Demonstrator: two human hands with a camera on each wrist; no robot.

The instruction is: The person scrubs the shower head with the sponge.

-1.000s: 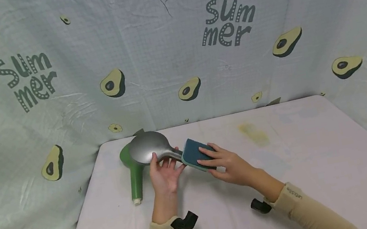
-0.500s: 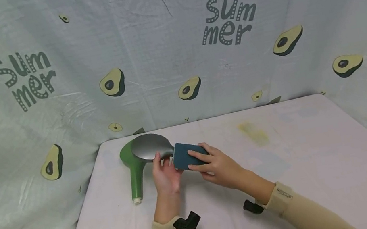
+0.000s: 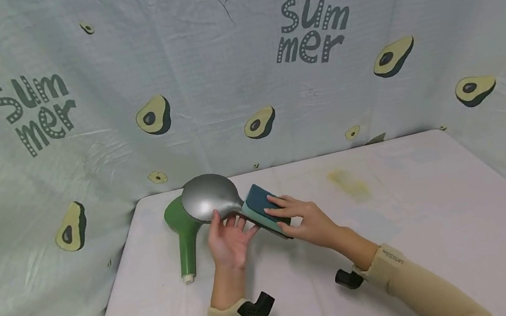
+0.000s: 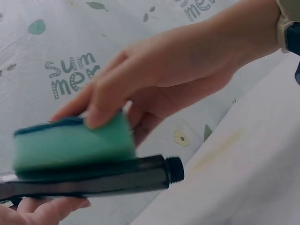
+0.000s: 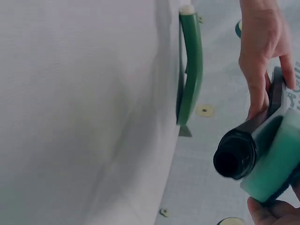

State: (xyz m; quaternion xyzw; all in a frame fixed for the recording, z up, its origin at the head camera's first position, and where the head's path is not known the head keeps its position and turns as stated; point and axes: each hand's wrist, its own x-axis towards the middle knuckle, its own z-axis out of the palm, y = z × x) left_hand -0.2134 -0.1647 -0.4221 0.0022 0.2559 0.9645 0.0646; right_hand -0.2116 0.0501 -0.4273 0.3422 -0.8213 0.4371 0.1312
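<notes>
In the head view a silver-grey shower head (image 3: 210, 196) is up off the table, its round face to the left and its handle slanting down to the right. My left hand (image 3: 229, 245) grips it around the neck, palm turned up. A teal sponge (image 3: 257, 215) with a dark blue scouring side lies along the top of the handle. My right hand (image 3: 313, 225) pinches this sponge, fingers on the blue side. The left wrist view shows the handle's threaded end (image 4: 175, 169) sticking out past the sponge; in the right wrist view its round opening (image 5: 229, 162) faces the camera.
A green shower head (image 3: 189, 251) lies on the white table (image 3: 400, 245), partly behind the grey one. A patterned cloth (image 3: 196, 66) hangs behind the table's far edge. A yellowish stain (image 3: 350, 185) marks the tabletop at the back.
The sponge has slid left up the handle toward the neck, then slightly back, and its tilt changed. The grey shower head dipped, then rose again. My left hand keeps its grip.
</notes>
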